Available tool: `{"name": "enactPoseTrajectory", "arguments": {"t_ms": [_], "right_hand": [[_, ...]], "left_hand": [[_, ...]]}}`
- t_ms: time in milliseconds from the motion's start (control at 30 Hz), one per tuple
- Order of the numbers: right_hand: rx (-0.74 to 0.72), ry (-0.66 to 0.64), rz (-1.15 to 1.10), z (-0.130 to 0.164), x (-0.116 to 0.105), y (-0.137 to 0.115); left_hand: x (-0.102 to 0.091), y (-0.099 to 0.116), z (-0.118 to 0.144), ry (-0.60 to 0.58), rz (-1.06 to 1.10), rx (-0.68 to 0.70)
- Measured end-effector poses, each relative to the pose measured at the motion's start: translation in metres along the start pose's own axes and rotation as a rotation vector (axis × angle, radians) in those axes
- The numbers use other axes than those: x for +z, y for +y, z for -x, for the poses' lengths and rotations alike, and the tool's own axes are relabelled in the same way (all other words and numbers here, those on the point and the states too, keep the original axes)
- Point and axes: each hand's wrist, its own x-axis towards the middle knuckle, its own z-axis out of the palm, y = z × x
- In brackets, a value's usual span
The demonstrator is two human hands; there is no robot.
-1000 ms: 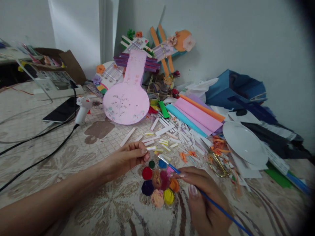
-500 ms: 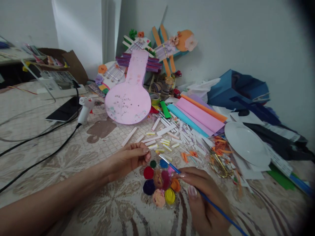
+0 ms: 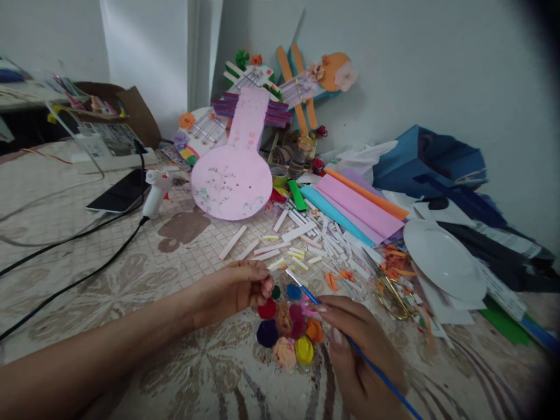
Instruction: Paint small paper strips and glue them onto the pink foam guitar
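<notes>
My right hand [image 3: 359, 356] holds a blue-handled paintbrush [image 3: 308, 291] in a pinch, its bristle end pointing up and left towards my left fingertips. The thumb and fingers of my left hand [image 3: 240, 286] are pressed together; what they hold, if anything, is too small to make out. Below and between both hands lies a round clear paint palette [image 3: 305, 367] with wells of several colours, among them red paint [image 3: 266, 309], dark blue paint [image 3: 266, 333], yellow paint [image 3: 304, 350] and orange paint [image 3: 314, 331].
White and yellow-edged strips [image 3: 298, 231] lie scattered beyond the palette. A pink guitar-shaped cutout [image 3: 231, 186] leans behind them, near a white glue gun [image 3: 156, 192] with a black cable. To the right are coloured sheets [image 3: 356, 207], gold-handled scissors [image 3: 396, 303] and a white plate [image 3: 441, 256].
The view has shifted slightly, so the table things appear a little further right. My left fingers have moved a little closer to the brush tip. The right hand keeps its grip on the paintbrush.
</notes>
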Motion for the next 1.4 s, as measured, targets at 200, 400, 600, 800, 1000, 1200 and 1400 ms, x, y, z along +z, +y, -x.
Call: {"name": "enactPoseTrajectory", "arguments": {"t_ms": [200,400,600,800,1000,1200,1400], "right_hand": [[-0.023,-0.078,-0.029,0.002,0.002,0.001],[-0.027,-0.074,-0.036,0.001,0.001,0.001],[-0.001,-0.022,-0.017,-0.001,0.002,0.002],[0.029,-0.004,-0.027,0.0,0.001,0.007],[0.218,0.026,-0.292,0.001,-0.019,0.018],[0.193,-0.296,-0.394,0.002,-0.039,0.028],[0.099,-0.348,-0.242,-0.001,-0.036,0.027]], "left_hand": [[0.001,0.0,0.0,0.026,-0.004,-0.034],[0.002,0.0,0.001,0.024,0.038,-0.066],[0.006,0.002,0.003,0.045,0.054,-0.112],[0.005,0.002,0.003,0.05,0.091,-0.132],[0.004,0.004,0.004,0.036,0.124,-0.171],[0.006,0.007,0.003,0.074,0.162,-0.226],[0.008,0.006,0.004,0.071,0.152,-0.214]]}}
